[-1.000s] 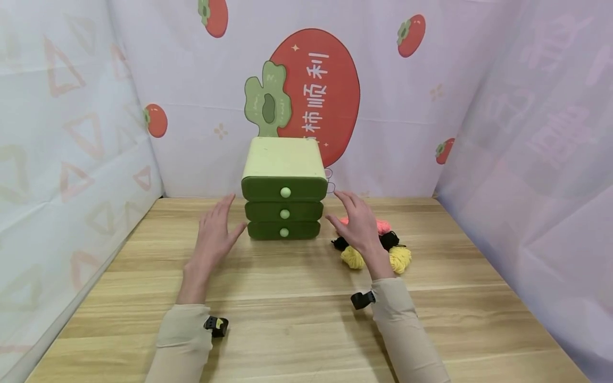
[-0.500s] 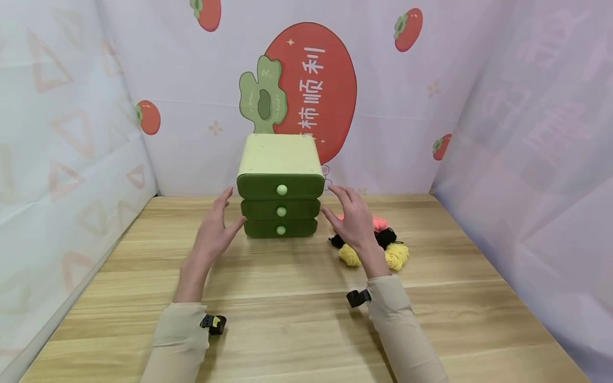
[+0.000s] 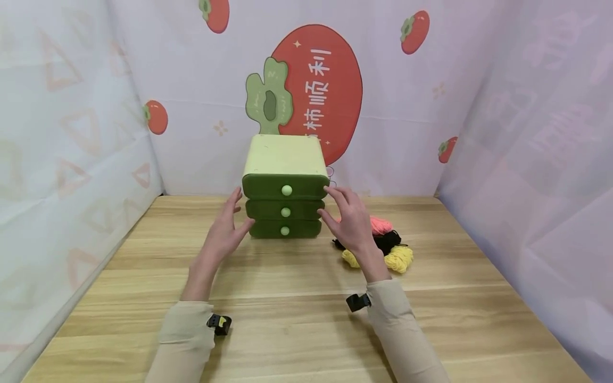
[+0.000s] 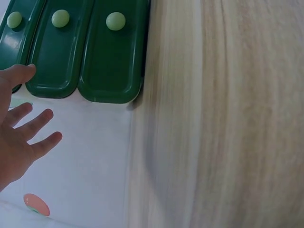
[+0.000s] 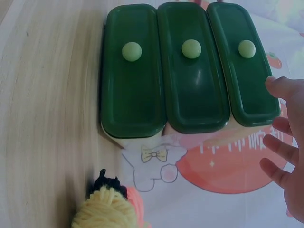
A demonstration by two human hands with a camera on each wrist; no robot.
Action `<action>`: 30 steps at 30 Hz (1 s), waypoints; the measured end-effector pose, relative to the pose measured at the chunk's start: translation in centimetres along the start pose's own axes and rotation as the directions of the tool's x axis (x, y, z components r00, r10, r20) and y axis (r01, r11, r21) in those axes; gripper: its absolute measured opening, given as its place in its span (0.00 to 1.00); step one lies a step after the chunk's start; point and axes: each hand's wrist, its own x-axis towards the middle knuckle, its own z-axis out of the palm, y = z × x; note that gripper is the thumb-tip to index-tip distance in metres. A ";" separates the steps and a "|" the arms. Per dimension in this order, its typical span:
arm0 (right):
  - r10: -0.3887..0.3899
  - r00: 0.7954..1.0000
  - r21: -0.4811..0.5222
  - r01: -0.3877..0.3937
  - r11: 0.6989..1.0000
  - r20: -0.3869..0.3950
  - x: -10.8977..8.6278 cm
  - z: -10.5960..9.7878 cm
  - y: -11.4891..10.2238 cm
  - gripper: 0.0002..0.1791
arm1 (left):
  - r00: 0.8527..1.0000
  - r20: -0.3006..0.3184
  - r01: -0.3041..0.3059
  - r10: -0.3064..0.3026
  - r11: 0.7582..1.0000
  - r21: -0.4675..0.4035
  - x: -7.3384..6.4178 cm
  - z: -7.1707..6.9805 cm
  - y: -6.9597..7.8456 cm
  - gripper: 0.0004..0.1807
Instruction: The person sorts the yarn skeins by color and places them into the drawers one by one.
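A small cabinet [image 3: 287, 154] with a pale cream top stands upright near the back of the table. Its front has three dark green drawers [image 5: 133, 90], all pushed in, each with a round pale green knob [image 3: 286, 190]. My left hand [image 3: 222, 234] is held at the cabinet's left side, fingers spread and thumb overlapping the lower drawers' edge in the head view. On the other side, my right hand [image 3: 354, 223] has its fingertips right at the right edge of the upper drawers. Both hands have extended fingers and hold nothing.
Balls of yarn lie right of the cabinet, partly behind my right hand: pink yarn [image 3: 381, 225], black yarn [image 3: 389, 242] and yellow yarn [image 3: 399, 259]. A printed cloth [image 3: 392, 106] hangs behind the wooden table [image 3: 287, 319] and along both sides.
Both hands have drawn inward toward the cabinet, the left to the right and the right slightly left, narrowing the gaps at its sides. Cabinet and yarn stay in place.
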 end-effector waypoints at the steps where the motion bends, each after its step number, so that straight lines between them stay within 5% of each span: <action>1: -0.005 1.000 -0.001 0.005 1.000 0.003 0.0 0.0 -0.1 0.29 | 1.000 0.003 -0.003 0.003 1.000 -0.003 0.0 0.1 0.1 0.48; 15: -0.059 0.997 0.019 0.058 0.998 0.056 0.9 0.9 -1.7 0.28 | 0.999 -0.006 -0.038 0.038 0.998 -0.043 0.5 0.5 0.3 0.50; 30: -0.078 0.985 -0.006 0.080 0.997 0.155 2.2 2.0 -2.6 0.28 | 1.000 0.008 0.005 -0.005 1.000 -0.020 0.7 0.5 0.5 0.51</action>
